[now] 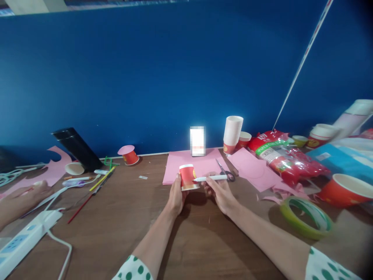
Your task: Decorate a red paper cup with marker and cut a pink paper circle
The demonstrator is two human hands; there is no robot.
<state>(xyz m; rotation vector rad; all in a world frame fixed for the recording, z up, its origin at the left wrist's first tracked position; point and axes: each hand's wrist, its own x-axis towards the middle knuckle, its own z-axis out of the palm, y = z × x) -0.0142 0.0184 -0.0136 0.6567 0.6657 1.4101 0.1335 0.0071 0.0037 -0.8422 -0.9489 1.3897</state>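
Note:
My left hand (pixel 176 196) is wrapped round the side of a red paper cup (pixel 187 178), which has a pale band at each end and a yellow mark. In my right hand (pixel 220 191) is a white marker pen (pixel 214 178), held nearly level. Its tip points left and meets or nearly meets the cup's side. Behind the cup lie pink paper sheets (pixel 175 165). Scissors (pixel 225 171) rest just beyond my right hand, with dark handles toward the right.
On the right are stacked paper cups (pixel 233 132), a red plastic bag (pixel 285 155), a tape roll (pixel 305 217) and an orange cup (pixel 346 190). Leftward stand a pink-topped cup (pixel 129 155), a black bottle (pixel 83 149) and a power strip (pixel 23 245). Another person's hand (pixel 32 194) rests far left.

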